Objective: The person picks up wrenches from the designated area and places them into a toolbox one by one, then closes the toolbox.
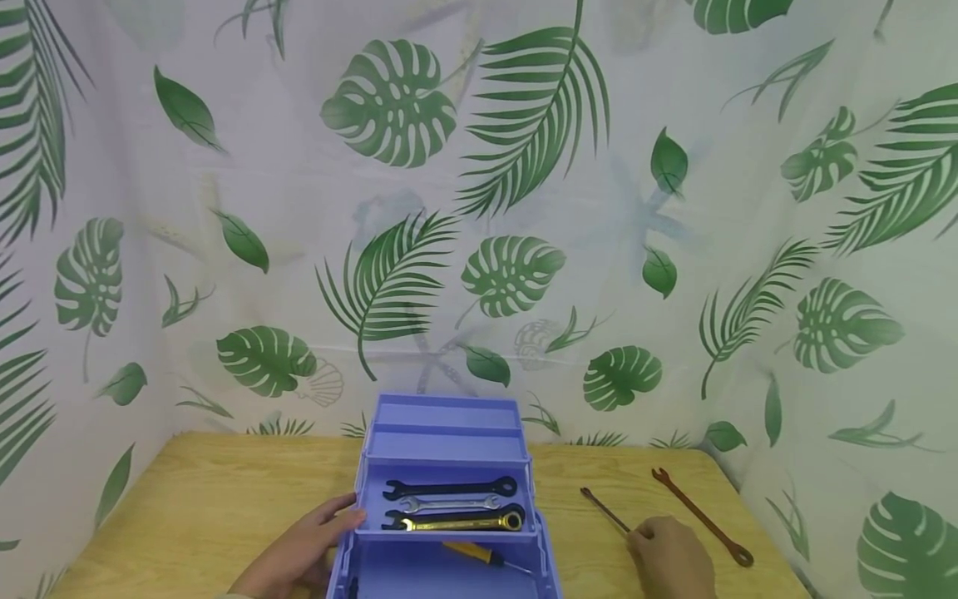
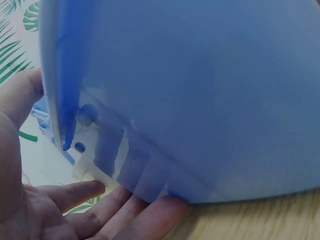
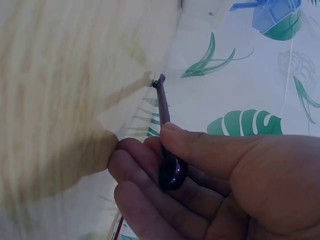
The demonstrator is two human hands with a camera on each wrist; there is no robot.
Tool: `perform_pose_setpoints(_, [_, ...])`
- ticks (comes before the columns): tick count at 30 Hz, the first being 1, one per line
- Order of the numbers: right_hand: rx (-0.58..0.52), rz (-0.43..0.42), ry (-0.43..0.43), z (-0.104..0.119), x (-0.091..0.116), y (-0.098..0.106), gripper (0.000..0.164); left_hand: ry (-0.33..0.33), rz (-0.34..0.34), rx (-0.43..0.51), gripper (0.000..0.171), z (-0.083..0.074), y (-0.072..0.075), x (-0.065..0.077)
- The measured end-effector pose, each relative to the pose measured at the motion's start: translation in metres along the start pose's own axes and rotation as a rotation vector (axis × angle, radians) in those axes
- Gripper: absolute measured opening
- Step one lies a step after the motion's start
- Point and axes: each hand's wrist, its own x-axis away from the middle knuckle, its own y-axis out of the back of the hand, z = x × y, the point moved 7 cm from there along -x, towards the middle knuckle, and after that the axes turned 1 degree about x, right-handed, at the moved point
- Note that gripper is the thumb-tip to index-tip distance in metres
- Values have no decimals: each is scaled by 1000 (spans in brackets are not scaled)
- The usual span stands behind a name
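Observation:
My left hand (image 1: 303, 549) holds a blue toolbox (image 1: 449, 445) at its left side, thumb at the corner of the upper tray (image 1: 441, 537). In the left wrist view its fingers (image 2: 160, 212) bend against the lower edge of the blue plastic. My right hand (image 1: 669, 556), to the right of the box, pinches a slim dark wrench (image 3: 164, 102) between thumb and fingers, its small jaw end pointing away from the palm. Black wrenches (image 1: 449, 489), a silver wrench (image 1: 449, 504) and a gold one (image 1: 456, 522) lie in the upper tray.
A yellow-handled screwdriver (image 1: 471, 551) lies in the lower compartment, partly under the tray. On the wooden table (image 1: 224, 499), right of my right hand, rests a long copper-brown wrench (image 1: 703, 517). Leaf-patterned cloth (image 1: 509, 183) hangs behind the table and at both sides.

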Motion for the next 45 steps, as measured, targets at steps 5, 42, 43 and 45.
perform_pose_setpoints(5, [-4,2,20,0,0,-1,17,-4,7,5,90,1,0,0])
perform_pose_setpoints(42, [-74,-558,384,76,25,22,8,-6,-24,-21,90,-4,0,2])
perform_pose_setpoints(43, [-71,-573,399,77,26,22,7,-7,-24,-21,90,-4,0,2])
perform_pose_setpoints(45, [-59,-599,427,80,27,20,7,-15,-23,-21,89,-5,0,2])
